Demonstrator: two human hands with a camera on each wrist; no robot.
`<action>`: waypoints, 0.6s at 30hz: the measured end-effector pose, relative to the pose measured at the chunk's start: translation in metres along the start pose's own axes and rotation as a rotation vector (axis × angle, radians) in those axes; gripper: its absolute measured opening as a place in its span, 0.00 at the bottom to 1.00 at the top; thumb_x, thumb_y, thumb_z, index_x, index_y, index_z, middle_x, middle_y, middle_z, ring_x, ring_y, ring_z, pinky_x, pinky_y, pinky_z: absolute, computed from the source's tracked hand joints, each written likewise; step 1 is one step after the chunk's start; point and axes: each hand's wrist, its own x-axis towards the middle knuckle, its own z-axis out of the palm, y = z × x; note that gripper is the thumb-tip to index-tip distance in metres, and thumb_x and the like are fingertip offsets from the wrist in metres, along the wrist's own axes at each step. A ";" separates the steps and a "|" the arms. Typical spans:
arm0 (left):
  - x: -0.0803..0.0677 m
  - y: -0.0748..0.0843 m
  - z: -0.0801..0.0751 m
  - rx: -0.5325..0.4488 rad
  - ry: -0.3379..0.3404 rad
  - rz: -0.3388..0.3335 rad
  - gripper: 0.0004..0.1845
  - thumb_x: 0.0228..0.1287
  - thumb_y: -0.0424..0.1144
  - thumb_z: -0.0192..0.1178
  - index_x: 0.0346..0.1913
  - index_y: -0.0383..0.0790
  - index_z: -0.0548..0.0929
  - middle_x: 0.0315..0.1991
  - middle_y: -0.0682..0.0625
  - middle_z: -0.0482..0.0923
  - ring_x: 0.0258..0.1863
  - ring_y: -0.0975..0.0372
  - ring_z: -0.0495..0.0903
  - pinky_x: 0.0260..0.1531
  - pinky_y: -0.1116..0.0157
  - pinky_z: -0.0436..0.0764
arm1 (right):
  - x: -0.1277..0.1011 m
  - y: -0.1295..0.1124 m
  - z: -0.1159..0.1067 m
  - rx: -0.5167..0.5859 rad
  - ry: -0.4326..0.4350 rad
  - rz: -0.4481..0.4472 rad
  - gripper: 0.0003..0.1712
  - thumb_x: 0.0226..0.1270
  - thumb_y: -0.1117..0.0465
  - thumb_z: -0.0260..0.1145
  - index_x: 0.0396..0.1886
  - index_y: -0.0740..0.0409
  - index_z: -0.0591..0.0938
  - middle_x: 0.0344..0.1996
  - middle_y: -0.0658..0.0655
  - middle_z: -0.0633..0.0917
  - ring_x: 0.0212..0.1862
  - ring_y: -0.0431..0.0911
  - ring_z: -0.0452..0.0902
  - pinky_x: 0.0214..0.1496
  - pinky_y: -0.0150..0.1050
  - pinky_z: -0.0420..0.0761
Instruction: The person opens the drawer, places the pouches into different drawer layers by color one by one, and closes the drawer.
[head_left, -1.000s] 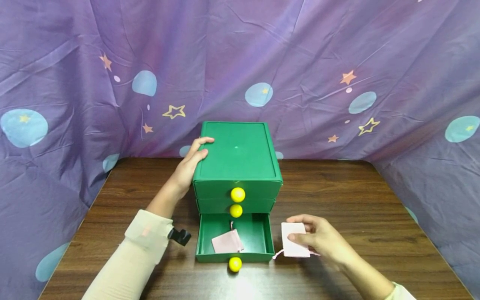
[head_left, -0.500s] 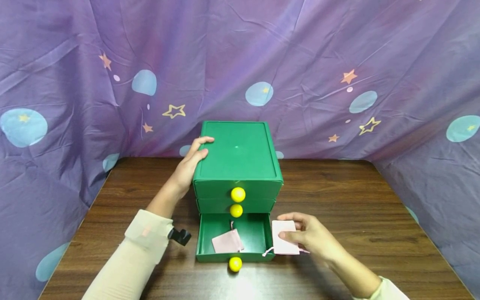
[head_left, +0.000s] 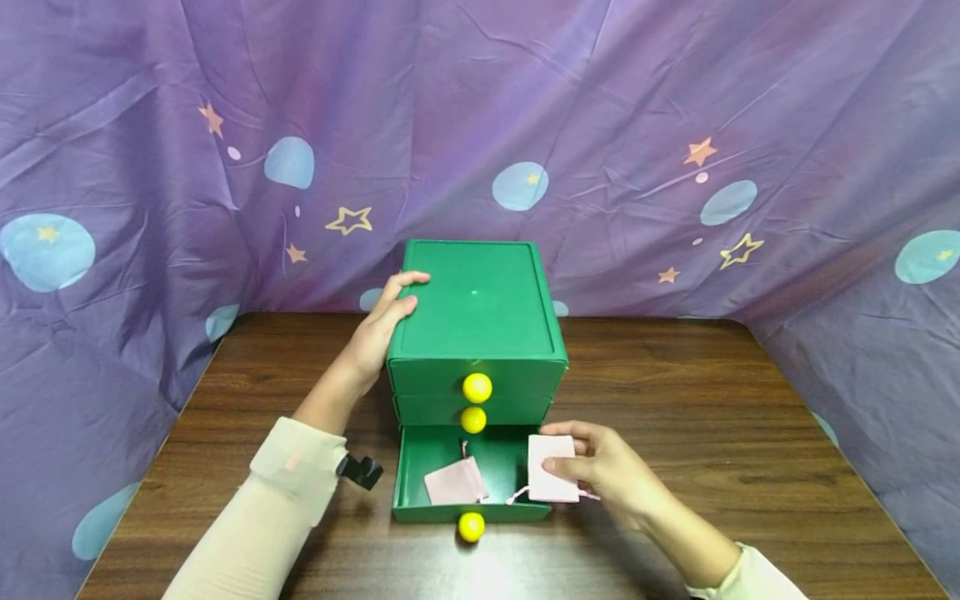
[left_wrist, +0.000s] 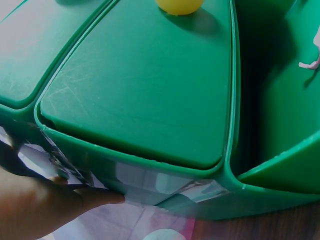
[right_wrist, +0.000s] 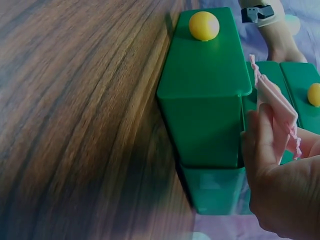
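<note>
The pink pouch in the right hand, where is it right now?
In the head view the pink pouch is pinched by the right hand over the right edge of the open bottom drawer, right of a second pouch lying inside.

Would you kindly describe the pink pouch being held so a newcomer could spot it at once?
Find the green drawer chest on the wooden table; its bottom drawer is pulled open. At the drawer's right edge, the right hand pinches a pink pouch. Its twin lies unheld inside the drawer.
</note>
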 end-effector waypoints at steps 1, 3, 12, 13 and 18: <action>0.000 0.000 0.000 0.000 0.000 0.000 0.24 0.80 0.39 0.35 0.74 0.40 0.61 0.78 0.43 0.51 0.72 0.48 0.55 0.72 0.46 0.52 | 0.001 0.000 0.001 0.005 0.002 0.001 0.34 0.65 0.72 0.69 0.67 0.81 0.67 0.41 0.59 0.87 0.40 0.46 0.87 0.39 0.39 0.87; 0.000 0.000 0.000 -0.001 -0.001 0.000 0.24 0.80 0.39 0.35 0.74 0.40 0.61 0.78 0.43 0.51 0.72 0.48 0.55 0.72 0.46 0.52 | 0.003 0.001 0.003 0.014 0.002 0.001 0.34 0.65 0.72 0.69 0.67 0.81 0.66 0.41 0.59 0.87 0.41 0.46 0.87 0.41 0.40 0.87; 0.001 -0.001 0.000 -0.009 -0.002 0.003 0.24 0.80 0.39 0.35 0.74 0.40 0.61 0.78 0.43 0.51 0.71 0.48 0.55 0.71 0.46 0.53 | 0.010 0.003 0.011 0.061 -0.004 0.008 0.32 0.64 0.75 0.67 0.65 0.83 0.66 0.41 0.58 0.87 0.40 0.45 0.86 0.41 0.36 0.86; 0.001 -0.001 0.000 -0.009 -0.002 0.004 0.24 0.80 0.39 0.35 0.74 0.40 0.61 0.78 0.43 0.51 0.71 0.48 0.55 0.72 0.46 0.53 | 0.010 0.003 0.011 0.071 -0.009 0.009 0.32 0.65 0.75 0.66 0.65 0.84 0.66 0.42 0.59 0.87 0.41 0.46 0.86 0.42 0.37 0.86; 0.001 -0.001 0.000 -0.007 -0.001 0.006 0.24 0.80 0.39 0.35 0.74 0.39 0.61 0.78 0.43 0.51 0.72 0.48 0.55 0.72 0.46 0.52 | 0.010 0.002 0.015 0.107 -0.030 0.008 0.31 0.66 0.77 0.64 0.65 0.85 0.64 0.44 0.61 0.86 0.44 0.47 0.86 0.47 0.40 0.86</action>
